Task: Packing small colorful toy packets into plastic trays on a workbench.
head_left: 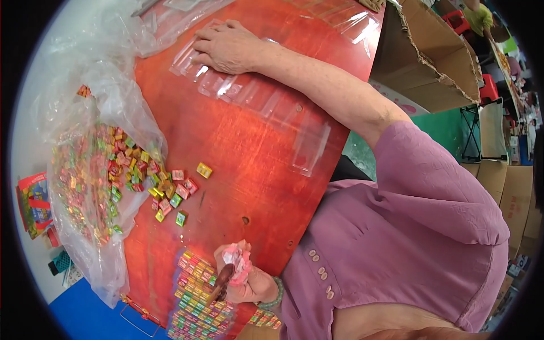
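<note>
Candy squares (170, 192) are spilling from the clear plastic bag (90, 113) at your left onto the red table (249, 164). They are looking light, small and slick in their wrappers, so I judge pinching each by its edges works best. Your left hand (241, 277) is gripping a pink crumpled wrapper (237, 260) above the filled tray (195, 300). Your right hand (226, 46) is pressing flat, fingers spread, on the clear blister strip (255, 96).

Crumpled pink wrapper (240, 262), clear plastic strip (249, 93)
</note>
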`<state>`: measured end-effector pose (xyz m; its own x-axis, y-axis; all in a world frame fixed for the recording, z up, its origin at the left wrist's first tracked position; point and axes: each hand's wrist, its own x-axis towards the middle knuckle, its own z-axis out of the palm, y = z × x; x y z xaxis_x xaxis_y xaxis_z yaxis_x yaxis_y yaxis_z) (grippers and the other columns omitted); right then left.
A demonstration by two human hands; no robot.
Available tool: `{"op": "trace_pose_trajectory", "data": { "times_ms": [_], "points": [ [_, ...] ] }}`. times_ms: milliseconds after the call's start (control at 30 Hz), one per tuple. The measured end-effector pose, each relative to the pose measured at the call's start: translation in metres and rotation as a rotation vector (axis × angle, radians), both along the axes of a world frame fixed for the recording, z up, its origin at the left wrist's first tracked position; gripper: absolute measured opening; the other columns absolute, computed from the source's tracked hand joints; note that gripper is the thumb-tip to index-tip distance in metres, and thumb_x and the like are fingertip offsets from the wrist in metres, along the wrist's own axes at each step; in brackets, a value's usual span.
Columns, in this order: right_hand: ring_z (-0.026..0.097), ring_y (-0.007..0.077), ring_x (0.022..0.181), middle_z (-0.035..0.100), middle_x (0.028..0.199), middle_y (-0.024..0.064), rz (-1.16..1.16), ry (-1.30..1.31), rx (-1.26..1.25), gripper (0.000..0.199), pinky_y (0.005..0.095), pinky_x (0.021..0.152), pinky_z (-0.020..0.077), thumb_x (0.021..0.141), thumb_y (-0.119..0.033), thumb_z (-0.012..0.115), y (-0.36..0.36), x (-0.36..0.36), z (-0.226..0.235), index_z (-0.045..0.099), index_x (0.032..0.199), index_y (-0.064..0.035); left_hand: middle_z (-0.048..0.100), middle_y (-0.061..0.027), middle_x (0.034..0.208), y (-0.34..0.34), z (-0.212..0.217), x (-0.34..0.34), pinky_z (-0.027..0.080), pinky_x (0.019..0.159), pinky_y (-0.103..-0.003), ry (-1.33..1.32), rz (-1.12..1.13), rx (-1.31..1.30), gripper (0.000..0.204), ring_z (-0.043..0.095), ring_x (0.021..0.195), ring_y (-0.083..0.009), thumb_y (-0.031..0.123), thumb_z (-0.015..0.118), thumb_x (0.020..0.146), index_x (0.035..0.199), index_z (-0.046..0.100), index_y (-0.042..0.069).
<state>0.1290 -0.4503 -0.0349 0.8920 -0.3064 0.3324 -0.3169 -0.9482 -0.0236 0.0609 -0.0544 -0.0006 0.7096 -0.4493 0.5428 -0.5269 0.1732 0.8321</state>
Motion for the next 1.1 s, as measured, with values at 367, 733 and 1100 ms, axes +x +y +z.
{"op": "trace_pose_trajectory", "data": {
  "times_ms": [367,733,1100],
  "points": [
    [0.059,0.0384,0.113,0.059,0.126,0.0166,0.061,-0.072,0.002,0.043,0.0526,0.091,0.0487,0.099,-0.043,0.051,0.032,0.01,0.031,0.065,0.12,-0.0079,0.07,-0.0186,0.089,0.007,0.016,0.003,0.054,0.062,-0.039,-0.109,-0.08,0.048,0.03,0.066,0.077,-0.0312,0.022,0.071,0.089,0.101,0.066,-0.005],
    [0.06,0.041,0.107,0.058,0.121,0.0224,0.407,0.028,0.354,0.039,0.0482,0.09,0.0501,0.098,-0.038,0.054,0.03,0.006,0.067,0.061,0.119,-0.0054,0.073,-0.013,0.098,0.008,0.053,0.015,0.051,0.066,-0.035,-0.317,-0.271,0.08,0.033,0.066,0.075,-0.0213,0.024,0.078,0.082,0.102,0.065,0.002],
    [0.063,0.0383,0.097,0.059,0.105,0.0171,0.628,0.331,0.528,0.04,0.0469,0.081,0.051,0.084,-0.024,0.076,0.142,-0.022,0.083,0.058,0.111,-0.0009,0.075,-0.0038,0.094,0.019,0.071,0.008,0.048,0.064,-0.025,-0.305,-0.27,-0.013,0.021,0.068,0.078,-0.0138,0.02,0.08,0.079,0.096,0.071,0.01]
  ]
}}
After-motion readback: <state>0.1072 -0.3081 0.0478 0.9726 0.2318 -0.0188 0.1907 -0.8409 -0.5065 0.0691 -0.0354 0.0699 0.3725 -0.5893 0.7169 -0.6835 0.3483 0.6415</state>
